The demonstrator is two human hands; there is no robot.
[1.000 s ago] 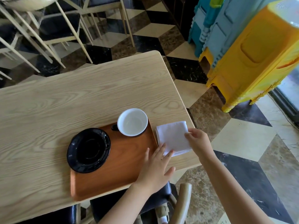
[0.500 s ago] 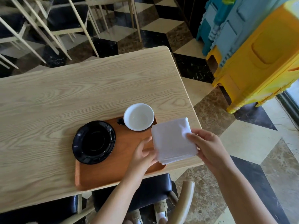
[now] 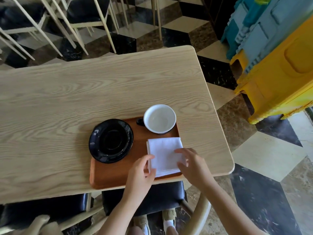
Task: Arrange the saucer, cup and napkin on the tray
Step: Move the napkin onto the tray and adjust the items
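Note:
A brown wooden tray [image 3: 116,175] lies near the front edge of the light wood table [image 3: 84,92]. A black saucer [image 3: 111,140] rests on the tray's left part, overhanging its edge. A cup [image 3: 159,118], white inside with a dark handle, stands at the tray's far right corner. A folded white napkin [image 3: 163,153] lies flat on the tray's right part, in front of the cup. My left hand [image 3: 141,175] touches the napkin's near left edge. My right hand [image 3: 191,164] rests on its near right corner, fingers spread.
Black-seated chairs [image 3: 144,197] stand tucked under the table's near side. More chairs [image 3: 84,12] with pale legs stand beyond the table. Yellow and blue plastic bins [image 3: 274,65] stand on the chequered floor to the right.
The napkin has come off the table at the right, been lifted by both hands and laid flat on the tray in front of the cup.

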